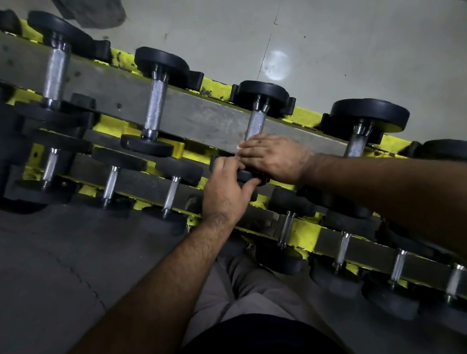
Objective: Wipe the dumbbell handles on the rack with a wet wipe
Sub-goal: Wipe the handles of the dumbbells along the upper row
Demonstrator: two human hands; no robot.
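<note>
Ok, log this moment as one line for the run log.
step: wiping dumbbell handle on upper tier | right hand: over handle's near end, wipe edge showing | left hand: gripping near weight head

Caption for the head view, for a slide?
Right hand wipes a dumbbell handle on the yellow rack; left hand grips its head.

yellow rack [219,90], black dumbbell heads [161,60], silver knurled handles [157,107]

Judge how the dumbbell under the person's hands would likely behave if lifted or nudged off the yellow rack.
The dumbbell would probably feel heavy for its size, given its thick black end weights. Its knurled steel handle should resist slipping. The round ends suggest it could roll once free of the rack. The left hand grips its near end and the right hand covers the handle.
</note>
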